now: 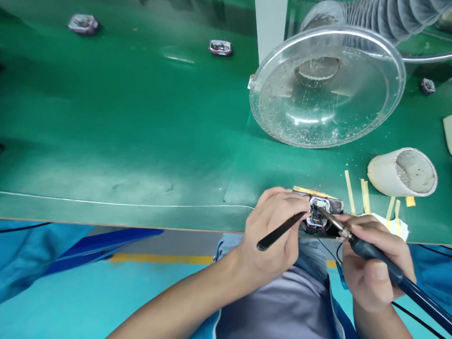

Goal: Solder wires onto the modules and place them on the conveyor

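My left hand [271,227] is closed around black tweezers [279,233], whose tips reach into a small opened device [318,213] with a white rim and circuit parts inside. The device sits on a dark block [337,205] at the table's front edge. From the other side, my right hand [379,257] grips a soldering iron [372,250] with a dark handle. The iron's metal tip meets the parts inside the device; exact contact is too small to make out. A thin pale line, perhaps wire, runs along the table from the left toward my left hand.
A clear fume-extractor hood [329,130] on a grey ribbed hose [409,6] hangs beyond my hands. A whitish cup [383,175] lies tipped at the right, near yellow tape strips [350,191]. Similar small devices [220,48] rest farther back on the green table [134,118].
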{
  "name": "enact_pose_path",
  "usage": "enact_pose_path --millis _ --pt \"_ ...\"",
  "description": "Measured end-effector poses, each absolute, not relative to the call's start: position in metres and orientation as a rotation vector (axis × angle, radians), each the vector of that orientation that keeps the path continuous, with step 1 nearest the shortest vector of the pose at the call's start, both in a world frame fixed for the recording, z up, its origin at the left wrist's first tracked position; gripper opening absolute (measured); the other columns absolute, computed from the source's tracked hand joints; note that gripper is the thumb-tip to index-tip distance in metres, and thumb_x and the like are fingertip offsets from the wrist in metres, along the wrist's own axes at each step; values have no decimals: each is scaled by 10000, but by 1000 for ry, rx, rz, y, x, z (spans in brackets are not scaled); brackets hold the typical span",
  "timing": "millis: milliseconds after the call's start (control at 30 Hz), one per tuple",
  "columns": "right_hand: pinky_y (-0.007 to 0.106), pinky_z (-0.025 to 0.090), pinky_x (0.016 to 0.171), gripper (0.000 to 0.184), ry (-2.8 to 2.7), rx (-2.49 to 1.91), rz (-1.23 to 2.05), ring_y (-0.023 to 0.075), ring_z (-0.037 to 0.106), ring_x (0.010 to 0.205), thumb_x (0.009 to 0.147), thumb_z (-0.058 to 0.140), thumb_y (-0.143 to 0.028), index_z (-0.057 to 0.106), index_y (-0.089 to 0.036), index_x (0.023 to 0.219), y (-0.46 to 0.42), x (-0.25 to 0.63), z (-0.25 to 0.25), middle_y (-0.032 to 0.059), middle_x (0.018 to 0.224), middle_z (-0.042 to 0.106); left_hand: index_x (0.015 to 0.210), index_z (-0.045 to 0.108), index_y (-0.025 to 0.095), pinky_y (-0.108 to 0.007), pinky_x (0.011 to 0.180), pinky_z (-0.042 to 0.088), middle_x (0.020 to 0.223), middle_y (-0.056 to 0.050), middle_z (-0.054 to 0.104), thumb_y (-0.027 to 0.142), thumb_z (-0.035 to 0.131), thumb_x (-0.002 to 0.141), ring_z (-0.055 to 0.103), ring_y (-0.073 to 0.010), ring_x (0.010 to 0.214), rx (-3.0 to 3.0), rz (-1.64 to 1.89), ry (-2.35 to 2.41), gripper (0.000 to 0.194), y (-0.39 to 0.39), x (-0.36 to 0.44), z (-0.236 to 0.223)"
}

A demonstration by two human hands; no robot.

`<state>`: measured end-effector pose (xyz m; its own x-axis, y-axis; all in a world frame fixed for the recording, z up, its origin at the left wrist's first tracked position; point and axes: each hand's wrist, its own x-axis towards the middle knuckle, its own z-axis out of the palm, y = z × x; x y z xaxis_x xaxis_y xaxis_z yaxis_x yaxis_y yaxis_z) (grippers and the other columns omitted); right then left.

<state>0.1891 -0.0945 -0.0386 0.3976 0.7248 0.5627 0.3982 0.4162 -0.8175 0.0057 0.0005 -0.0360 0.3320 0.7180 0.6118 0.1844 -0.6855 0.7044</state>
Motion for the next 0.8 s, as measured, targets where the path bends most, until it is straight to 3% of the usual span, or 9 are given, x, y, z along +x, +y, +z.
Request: enact_pose_path --millis 200,333,567,800 --pt "550 700 864 320 -1241 -1246 355 341 820 1001 1137 709 -479 835 -200 1229 -102 193 -37 72 969 769 1228 676 204 -401 1020 702 1073 -80 892 12 629 1061 886 -220 994 2081 1353 772 259 1 6 -38" --pt "548 706 859 313 -1193 -1229 346 309 796 938 1123 717 -477 842 -202 1202 -98 189 -36 56 936 763 1226 680 203 -402 1019 702 1081 -82 892 2 631 1053 885 -223 995 2079 1358 770 270 0 6 -38" --pt "434 627 728 349 -1082 -1153 289 263 739 851 1120 727 -506 856 -197 1218 -89 189 -39 56 931 771 1217 683 181 -386 1033 683 1066 -94 880 13 640 1061 881 -225 1005 2061 1391 764 234 0 7 -40" --pt "406 649 677 363 -1008 -1126 254 246 745 828 1121 740 -507 863 -185 1237 -86 187 -45 40 907 736 1243 683 191 -376 989 688 1066 -84 871 89 656 1104 861 -219 1004 2050 1419 825 175 -1 10 -38"
